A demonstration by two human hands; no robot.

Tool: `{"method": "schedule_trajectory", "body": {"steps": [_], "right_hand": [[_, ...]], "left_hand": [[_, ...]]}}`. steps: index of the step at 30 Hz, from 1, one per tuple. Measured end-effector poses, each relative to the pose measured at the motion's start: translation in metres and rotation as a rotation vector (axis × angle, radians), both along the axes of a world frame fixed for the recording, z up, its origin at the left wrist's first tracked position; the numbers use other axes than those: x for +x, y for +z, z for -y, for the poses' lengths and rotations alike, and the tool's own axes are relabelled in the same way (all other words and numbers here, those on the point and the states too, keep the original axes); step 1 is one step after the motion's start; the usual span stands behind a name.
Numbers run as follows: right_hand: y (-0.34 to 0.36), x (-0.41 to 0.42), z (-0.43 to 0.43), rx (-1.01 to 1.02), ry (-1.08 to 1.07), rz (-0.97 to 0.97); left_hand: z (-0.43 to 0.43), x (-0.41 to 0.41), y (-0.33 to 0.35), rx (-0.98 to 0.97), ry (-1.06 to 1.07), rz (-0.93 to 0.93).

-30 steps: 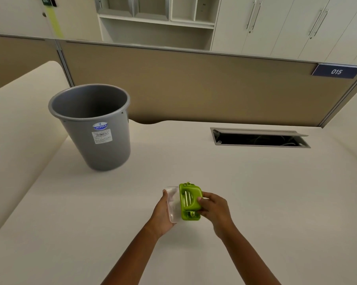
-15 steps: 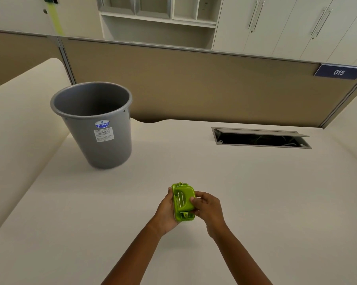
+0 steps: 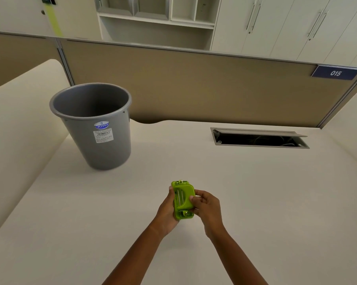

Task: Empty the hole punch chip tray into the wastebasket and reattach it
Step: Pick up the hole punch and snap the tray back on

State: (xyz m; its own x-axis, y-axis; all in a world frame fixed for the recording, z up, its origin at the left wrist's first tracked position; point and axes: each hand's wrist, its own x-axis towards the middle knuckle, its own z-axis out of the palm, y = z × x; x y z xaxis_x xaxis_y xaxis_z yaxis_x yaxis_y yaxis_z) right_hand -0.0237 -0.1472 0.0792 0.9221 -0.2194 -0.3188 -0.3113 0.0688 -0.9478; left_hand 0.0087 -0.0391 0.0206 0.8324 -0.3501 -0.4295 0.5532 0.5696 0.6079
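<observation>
A small green hole punch [image 3: 182, 200] is held on its side above the desk, its top face toward me. My left hand [image 3: 166, 210] cups it from the left and behind; the clear chip tray is hidden between that palm and the punch. My right hand [image 3: 206, 207] pinches the punch's right edge with thumb and fingers. The grey wastebasket [image 3: 95, 128] stands upright on the desk at the far left, well away from both hands, its inside dark.
The cream desk [image 3: 255, 202] runs to a tan partition [image 3: 194, 83] at the back. An open cable slot [image 3: 259, 138] lies in the desk at the far right. A raised cream ledge [image 3: 19, 124] borders the left side.
The clear tray, visible beside the punch a second ago, has been pressed against the punch's underside and is now covered by my left hand. Both hands shifted slightly left.
</observation>
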Motion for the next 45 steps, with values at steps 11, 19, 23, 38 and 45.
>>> {"method": "schedule_trajectory", "body": {"steps": [11,19,23,38,45], "right_hand": [[0.003,0.001,0.000,-0.036,0.138,-0.009],[-0.002,0.017,0.017,-0.255,0.076,0.006],[0.000,0.019,0.022,-0.065,0.106,-0.033],[0.002,0.025,0.016,-0.167,0.104,-0.074],[0.007,0.014,0.016,-0.026,0.185,-0.069]], "left_hand": [[0.000,-0.008,0.010,0.429,0.124,0.161],[0.000,-0.018,0.018,0.444,-0.054,0.261],[-0.002,-0.021,0.021,0.481,-0.095,0.270],[0.001,-0.025,0.023,0.388,-0.096,0.205],[0.005,-0.019,0.029,0.339,0.085,0.098]]}}
